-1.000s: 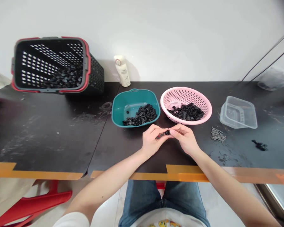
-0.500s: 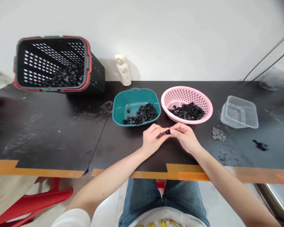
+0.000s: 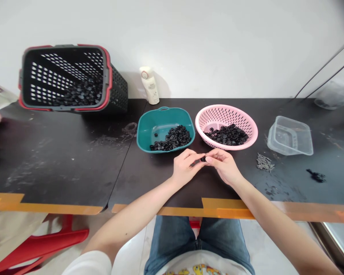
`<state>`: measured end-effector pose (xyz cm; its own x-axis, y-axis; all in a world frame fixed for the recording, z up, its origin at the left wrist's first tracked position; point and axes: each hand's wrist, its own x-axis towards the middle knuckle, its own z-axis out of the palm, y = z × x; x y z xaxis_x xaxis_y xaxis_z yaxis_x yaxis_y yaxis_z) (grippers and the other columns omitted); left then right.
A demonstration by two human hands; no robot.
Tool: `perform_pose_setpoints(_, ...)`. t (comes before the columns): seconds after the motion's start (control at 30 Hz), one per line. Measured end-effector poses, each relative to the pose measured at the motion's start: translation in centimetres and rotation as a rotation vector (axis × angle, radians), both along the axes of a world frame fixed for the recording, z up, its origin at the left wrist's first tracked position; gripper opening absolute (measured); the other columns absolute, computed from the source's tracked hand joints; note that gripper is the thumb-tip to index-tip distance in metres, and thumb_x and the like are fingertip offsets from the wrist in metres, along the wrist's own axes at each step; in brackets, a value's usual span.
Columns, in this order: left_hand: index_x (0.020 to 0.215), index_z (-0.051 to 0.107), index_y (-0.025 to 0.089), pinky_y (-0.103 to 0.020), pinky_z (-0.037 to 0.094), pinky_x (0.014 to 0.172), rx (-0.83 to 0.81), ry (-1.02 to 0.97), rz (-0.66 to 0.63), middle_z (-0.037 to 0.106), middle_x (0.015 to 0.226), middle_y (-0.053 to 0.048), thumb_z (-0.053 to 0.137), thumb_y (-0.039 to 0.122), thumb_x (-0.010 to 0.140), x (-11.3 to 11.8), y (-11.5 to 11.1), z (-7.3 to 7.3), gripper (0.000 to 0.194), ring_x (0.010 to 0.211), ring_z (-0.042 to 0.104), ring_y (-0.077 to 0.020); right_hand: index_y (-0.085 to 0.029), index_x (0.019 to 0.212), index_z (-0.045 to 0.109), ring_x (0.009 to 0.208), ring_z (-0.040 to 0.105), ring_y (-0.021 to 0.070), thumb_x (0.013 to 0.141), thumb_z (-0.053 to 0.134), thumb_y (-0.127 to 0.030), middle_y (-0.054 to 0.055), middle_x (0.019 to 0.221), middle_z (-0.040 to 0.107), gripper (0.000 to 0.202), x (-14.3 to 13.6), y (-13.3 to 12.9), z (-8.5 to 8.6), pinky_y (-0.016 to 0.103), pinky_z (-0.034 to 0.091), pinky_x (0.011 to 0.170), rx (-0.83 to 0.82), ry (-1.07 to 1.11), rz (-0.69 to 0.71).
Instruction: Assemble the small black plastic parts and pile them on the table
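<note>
Between the fingertips of my left hand [image 3: 185,166] and my right hand [image 3: 223,165] is a small round black part [image 3: 203,159]. Both hands are closed in a pinch on it, above the table in front of the containers; the fingers cover much of it. Just behind my left hand stands a teal tub [image 3: 149,124] with many small black ring-like parts [image 3: 174,138] heaped at its right. A pink perforated basket [image 3: 242,113] is behind my right hand, and more black parts [image 3: 227,135] lie in it.
A dark basket with a red rim [image 3: 110,82], at the back left, holds many black parts. A white bottle [image 3: 151,89] stands by the wall. To the right are a clear plastic box [image 3: 301,139], a pile of thin grey pins [image 3: 265,162] and a black cluster [image 3: 316,176]. Orange tape [image 3: 183,212] lines the table's front edge.
The hands keep their pinch on the small black part with hardly any movement. The view has shifted very slightly.
</note>
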<state>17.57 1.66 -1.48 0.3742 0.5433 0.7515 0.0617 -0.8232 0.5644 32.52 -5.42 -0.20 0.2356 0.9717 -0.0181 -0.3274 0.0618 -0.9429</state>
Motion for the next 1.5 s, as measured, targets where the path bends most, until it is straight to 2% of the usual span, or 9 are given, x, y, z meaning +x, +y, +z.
perform_pose_setpoints(0.33,0.101,0.069,0.021,-0.018,0.048,0.056,-0.043,0.004,-0.059,0.058,0.081,0.0,0.074,0.035,0.076,0.07,0.14,0.37,0.029,0.061,0.053,-0.006,-0.021,0.075,0.069,0.064,0.065,0.0112,0.065,0.083,-0.027,-0.002,0.07,0.069,0.018,-0.3,0.19,-0.04,0.022,0.056,0.063,-0.018,0.157,-0.017)
perform_pose_setpoints(0.5,0.111,0.065,0.021,-0.02,0.049,0.059,-0.054,0.036,-0.111,0.058,0.088,-0.002,0.069,0.033,0.08,-0.22,0.49,0.86,0.034,0.064,0.052,-0.0067,-0.021,0.076,0.069,0.068,0.068,0.0115,0.066,0.083,-0.028,-0.002,0.076,0.071,0.019,0.05,0.24,0.19,0.022,0.058,0.066,-0.033,0.239,0.008)
perform_pose_setpoints(0.63,0.111,0.066,0.02,-0.021,0.05,0.061,-0.045,0.079,-0.142,0.058,0.089,-0.003,0.065,0.029,0.084,-0.32,0.7,0.89,0.029,0.066,0.054,-0.0073,-0.022,0.076,0.067,0.068,0.067,0.0102,0.068,0.081,-0.026,-0.004,0.074,0.069,0.016,0.11,0.23,0.05,0.025,0.059,0.071,-0.014,0.249,0.055)
perform_pose_setpoints(1.0,0.101,0.067,0.015,-0.018,0.049,0.058,0.118,0.105,-0.011,0.063,0.085,-0.004,0.064,0.029,0.085,-0.42,0.22,0.83,0.021,0.068,0.059,-0.0086,-0.021,0.078,0.066,0.064,0.067,0.0117,0.07,0.08,-0.029,-0.003,0.069,0.068,0.018,0.09,0.05,-0.03,0.027,0.061,0.066,-0.015,0.129,0.052)
perform_pose_setpoints(1.2,0.098,0.067,0.015,-0.019,0.051,0.061,0.198,0.108,0.025,0.064,0.083,-0.004,0.062,0.032,0.086,-0.5,0.21,0.88,0.021,0.069,0.061,-0.0093,-0.02,0.076,0.065,0.064,0.066,0.0108,0.072,0.079,-0.029,-0.003,0.068,0.067,0.017,0.02,-0.03,0.2,0.026,0.06,0.067,-0.027,0.14,0.087)
perform_pose_setpoints(1.37,0.101,0.066,0.015,-0.018,0.051,0.061,0.247,0.097,0.017,0.064,0.079,-0.002,0.065,0.031,0.084,-0.42,0.4,0.68,0.023,0.068,0.061,-0.009,-0.019,0.072,0.064,0.062,0.064,0.0092,0.071,0.08,-0.028,-0.003,0.069,0.067,0.019,0.01,0.04,0.15,0.024,0.059,0.066,-0.042,0.161,0.069)
perform_pose_setpoints(1.5,0.104,0.066,0.016,-0.018,0.051,0.061,0.215,0.09,-0.006,0.064,0.081,-0.002,0.066,0.03,0.084,-0.39,0.54,0.41,0.025,0.068,0.061,-0.0084,-0.019,0.071,0.064,0.06,0.063,0.008,0.07,0.08,-0.031,-0.004,0.065,0.065,0.02,-0.11,0.15,0.07,0.021,0.057,0.066,-0.082,0.223,0.069)
